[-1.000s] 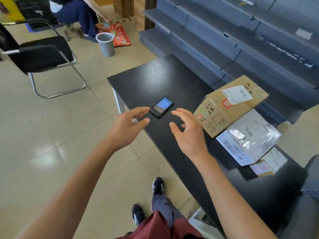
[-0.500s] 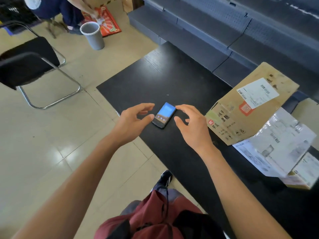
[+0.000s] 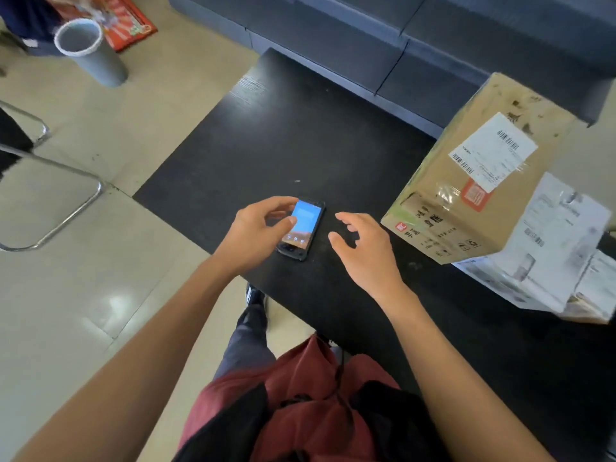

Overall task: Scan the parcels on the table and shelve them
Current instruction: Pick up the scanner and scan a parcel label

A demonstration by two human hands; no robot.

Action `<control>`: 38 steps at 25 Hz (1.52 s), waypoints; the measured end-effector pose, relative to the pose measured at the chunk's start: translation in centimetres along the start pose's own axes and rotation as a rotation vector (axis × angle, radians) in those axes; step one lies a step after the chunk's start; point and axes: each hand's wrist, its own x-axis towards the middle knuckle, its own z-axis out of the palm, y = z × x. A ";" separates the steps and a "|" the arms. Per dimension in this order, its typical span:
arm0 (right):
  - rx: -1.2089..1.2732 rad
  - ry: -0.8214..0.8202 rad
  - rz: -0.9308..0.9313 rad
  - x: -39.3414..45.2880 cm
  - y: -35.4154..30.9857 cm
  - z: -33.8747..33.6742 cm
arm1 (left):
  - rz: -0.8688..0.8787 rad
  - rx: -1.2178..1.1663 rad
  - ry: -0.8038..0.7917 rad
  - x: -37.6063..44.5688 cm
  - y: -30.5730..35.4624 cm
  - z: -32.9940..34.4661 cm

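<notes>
Black table by grey shelves: scanner near front edge under curled left hand, grip unclear; right hand spread, empty; box at right edge; possible fumble, scanner off edge.

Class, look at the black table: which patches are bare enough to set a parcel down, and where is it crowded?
Bare: the far half of the table, between the scanner and the grey shelves; also the near strip by the right hand. Crowded: the right end, where the cardboard box and white plastic parcel sit together.
</notes>
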 end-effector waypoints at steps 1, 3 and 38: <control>-0.016 0.005 0.033 0.3 0.2 0.4 | 0.005 0.007 -0.027 1.1 -0.3 -0.3; -0.043 0.021 0.115 0.9 0.5 1.5 | 0.014 0.015 -0.097 3.6 -0.9 -0.8; -0.157 0.199 0.840 8.8 -0.3 19.2 | 0.058 0.232 -0.538 15.9 -8.1 -5.5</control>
